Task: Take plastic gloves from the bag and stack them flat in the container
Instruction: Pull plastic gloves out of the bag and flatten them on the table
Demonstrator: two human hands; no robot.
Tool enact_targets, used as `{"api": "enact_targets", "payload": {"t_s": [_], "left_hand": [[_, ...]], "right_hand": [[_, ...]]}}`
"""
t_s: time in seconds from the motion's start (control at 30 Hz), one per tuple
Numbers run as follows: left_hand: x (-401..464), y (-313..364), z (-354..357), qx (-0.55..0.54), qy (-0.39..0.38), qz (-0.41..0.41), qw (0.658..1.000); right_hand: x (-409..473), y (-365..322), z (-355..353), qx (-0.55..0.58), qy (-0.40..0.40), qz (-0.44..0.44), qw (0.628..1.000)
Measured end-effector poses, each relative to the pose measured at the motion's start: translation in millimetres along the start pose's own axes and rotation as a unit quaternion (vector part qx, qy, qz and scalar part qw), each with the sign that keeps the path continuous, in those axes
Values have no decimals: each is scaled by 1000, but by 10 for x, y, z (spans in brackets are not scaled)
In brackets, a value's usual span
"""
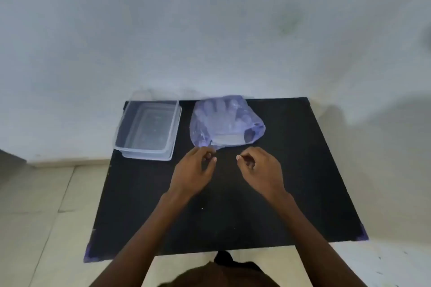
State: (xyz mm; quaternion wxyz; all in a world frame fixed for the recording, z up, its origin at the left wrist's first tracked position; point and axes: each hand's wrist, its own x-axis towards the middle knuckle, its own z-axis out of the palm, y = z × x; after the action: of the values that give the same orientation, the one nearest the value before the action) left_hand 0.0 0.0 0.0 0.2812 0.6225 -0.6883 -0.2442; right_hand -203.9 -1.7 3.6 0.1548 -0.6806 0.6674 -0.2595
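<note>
A translucent purple bag (227,121) of plastic gloves (220,115) lies at the far side of the black bench (303,170). Left of the bag sits a clear, empty container (147,128). The left hand (194,171) pinches the bag's near edge; the right hand (262,168), just near of the bag, has curled fingers holding nothing.
</note>
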Motion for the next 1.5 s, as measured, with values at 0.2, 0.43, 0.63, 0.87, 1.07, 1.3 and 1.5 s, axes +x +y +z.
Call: {"api": "enact_targets", "payload": {"t_s": [0.2,0.43,0.63,0.87,1.07,1.3,1.5], "left_hand": [[333,-336,521,63,-83,-86,991],[681,-725,793,191,-251,-123,941],[787,-853,874,269,-308,-101,907],[842,-893,867,272,-337,-88,897],[915,-920,809,261,-363,-92,890],[925,-936,777,266,-361,-76,891],[900,-956,771,272,-363,-68,889]], "right_hand": [[456,410,385,-22,-110,26,993],[905,560,932,-42,-150,-7,988],[1141,578,1316,-114,-174,-74,975],[1277,494,1561,-152,-140,-108,973],[1346,454,1660,-169,-93,-163,968],[1122,498,1517,-132,-77,-207,966],[972,631,1502,-164,-151,-154,963]]}}
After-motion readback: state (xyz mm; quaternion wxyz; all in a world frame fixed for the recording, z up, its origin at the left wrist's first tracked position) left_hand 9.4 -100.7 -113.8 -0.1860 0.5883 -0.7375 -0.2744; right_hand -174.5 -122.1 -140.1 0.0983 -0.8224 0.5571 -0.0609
